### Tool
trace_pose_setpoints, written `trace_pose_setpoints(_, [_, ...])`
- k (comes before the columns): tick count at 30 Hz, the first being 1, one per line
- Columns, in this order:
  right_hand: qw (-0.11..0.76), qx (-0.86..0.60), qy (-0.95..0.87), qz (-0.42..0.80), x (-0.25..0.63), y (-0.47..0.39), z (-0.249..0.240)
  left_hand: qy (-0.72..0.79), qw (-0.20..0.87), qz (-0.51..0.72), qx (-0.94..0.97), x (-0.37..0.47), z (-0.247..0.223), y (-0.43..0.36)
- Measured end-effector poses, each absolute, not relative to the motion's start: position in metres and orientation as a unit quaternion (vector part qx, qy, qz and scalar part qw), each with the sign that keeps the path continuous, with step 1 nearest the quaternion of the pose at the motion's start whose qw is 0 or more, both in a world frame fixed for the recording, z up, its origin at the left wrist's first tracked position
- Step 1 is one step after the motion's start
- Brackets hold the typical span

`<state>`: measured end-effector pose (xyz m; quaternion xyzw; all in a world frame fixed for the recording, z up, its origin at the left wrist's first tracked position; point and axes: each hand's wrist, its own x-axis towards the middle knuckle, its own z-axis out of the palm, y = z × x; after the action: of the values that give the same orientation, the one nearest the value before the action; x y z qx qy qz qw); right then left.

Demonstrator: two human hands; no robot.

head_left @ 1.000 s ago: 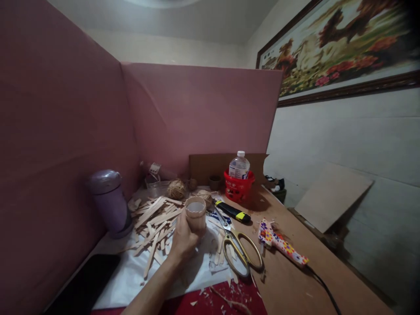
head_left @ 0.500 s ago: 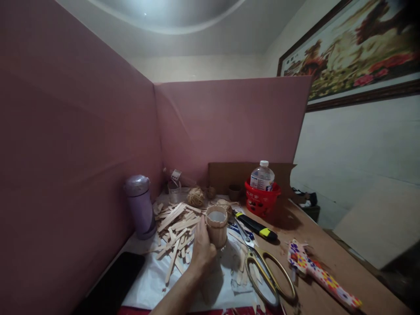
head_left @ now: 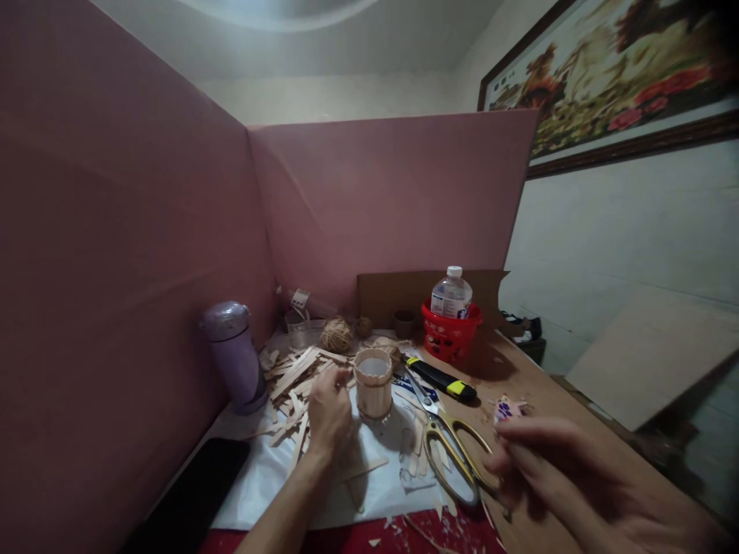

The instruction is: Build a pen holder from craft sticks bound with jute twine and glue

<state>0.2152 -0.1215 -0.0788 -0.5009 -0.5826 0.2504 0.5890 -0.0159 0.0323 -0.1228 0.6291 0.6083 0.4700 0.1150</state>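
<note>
A small round cup (head_left: 373, 390) faced with wooden craft sticks stands upright on white paper (head_left: 254, 481). Just left of it is my left hand (head_left: 331, 415), fingers curled together beside a heap of loose craft sticks (head_left: 297, 373); whatever they may hold is hidden. At the right, my right hand (head_left: 554, 469) is blurred, thumb and index finger close together. It covers most of a flower-patterned glue gun (head_left: 506, 408), leaving only its front end in sight. I cannot tell whether the hand touches the gun. Gold-handled scissors (head_left: 453, 446) lie between the cup and my right hand.
A black-and-yellow utility knife (head_left: 442, 378) lies behind the scissors. Further back are a red basket (head_left: 447, 338) holding a plastic bottle (head_left: 452, 298), and twine balls (head_left: 336, 335). A purple flask (head_left: 238, 362) and a dark flat object (head_left: 190, 492) flank the paper's left side.
My left hand has moved left, away from the cup's side. My right hand has come in from the right, over the glue gun. The camera view has shifted slightly.
</note>
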Motion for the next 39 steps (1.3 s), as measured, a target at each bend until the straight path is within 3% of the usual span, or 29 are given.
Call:
trace_pose_setpoints(2, [0.492,-0.552,-0.642,0.201,0.210,-0.104,-0.066,0.645,0.102,0.446,0.612,-0.033,-0.111,0.037])
trace_pose_setpoints(5, [0.238,-0.638,-0.732,0.016,0.200,-0.077,-0.051,0.707,0.084,0.387,0.586,-0.061,-0.094,0.042])
trace_pose_setpoints(8, [0.120,-0.661,-0.739,-0.043,0.195,-0.060,-0.050,0.750,0.080,0.301,0.583,-0.081,-0.082,0.042])
trace_pose_setpoints(14, [0.137,-0.695,-0.703,-0.065,0.202,-0.042,-0.085,0.750,0.077,0.156,0.639,-0.074,-0.082,0.035])
trace_pose_setpoints(21, [0.236,-0.716,-0.656,-0.033,0.211,-0.033,-0.103,0.746,0.055,0.146,0.648,-0.066,-0.089,0.037])
trace_pose_setpoints(29, [0.217,-0.680,-0.701,0.003,0.207,-0.040,-0.104,0.712,0.076,0.385,0.583,-0.057,-0.077,0.030])
trace_pose_setpoints(34, [0.164,-0.688,-0.707,-0.001,0.200,-0.045,-0.107,0.598,0.252,0.528,0.549,-0.051,-0.081,0.035])
trace_pose_setpoints(39, [0.156,-0.684,-0.712,-0.010,0.200,-0.046,-0.112,0.498,0.411,0.588,0.488,-0.047,-0.080,0.034])
